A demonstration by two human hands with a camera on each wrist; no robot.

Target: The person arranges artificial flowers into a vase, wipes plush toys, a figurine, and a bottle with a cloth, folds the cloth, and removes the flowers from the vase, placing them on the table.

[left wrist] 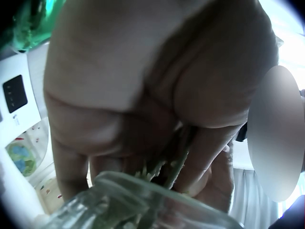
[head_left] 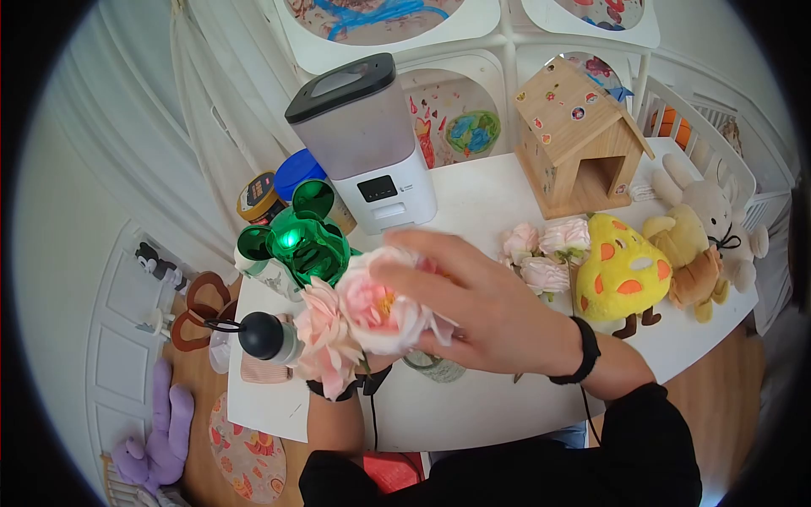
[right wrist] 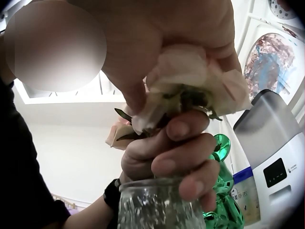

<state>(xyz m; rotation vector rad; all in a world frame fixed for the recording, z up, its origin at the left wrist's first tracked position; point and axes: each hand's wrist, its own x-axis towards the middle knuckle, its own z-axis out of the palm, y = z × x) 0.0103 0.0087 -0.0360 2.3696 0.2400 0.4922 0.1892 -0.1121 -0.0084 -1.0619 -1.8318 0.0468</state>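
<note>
My left hand (right wrist: pixel 178 155) curls its fingers round the flower stems (left wrist: pixel 178 164) just above the mouth of a clear glass vase (right wrist: pixel 157 207). In the head view the blooms mostly hide that hand, and the vase (head_left: pixel 435 367) shows partly below my other hand. My right hand (head_left: pixel 486 313) grips a large pale-pink flower (head_left: pixel 376 304) from above, fingers and thumb round its petals. A peach-pink flower (head_left: pixel 325 338) sits beside it on the left. Seen from the right wrist, petals (right wrist: pixel 178 69) lie under my right palm, directly above the left fingers.
Behind the hands stand a shiny green figure (head_left: pixel 308 245) and a white-and-grey dispenser (head_left: pixel 384 169). A black-topped bottle (head_left: pixel 262 335) is at the left. Farther right are loose pink roses (head_left: pixel 545 275), a yellow plush (head_left: pixel 621 270), more plush toys and a wooden house (head_left: pixel 570 127).
</note>
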